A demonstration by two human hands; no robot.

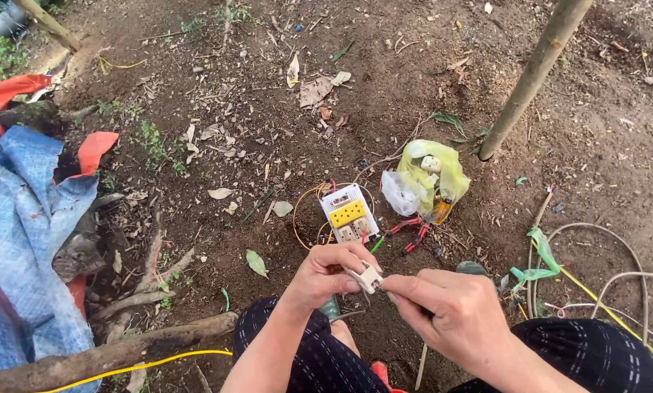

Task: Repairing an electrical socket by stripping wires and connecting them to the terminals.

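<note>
Bare brown earth, strewn with dry leaves and twigs. White electrical panel with a yellow block flat at centre, ringed by a coil of yellow wire. Just right of it, red-handled pliers and a yellow-green plastic bag. Blue tarpaulin and red cloth at left. Dead branch along the bottom left, crossed by a yellow cable. Pale looped cables at right. Bamboo pole planted upright beside the bag.
</note>
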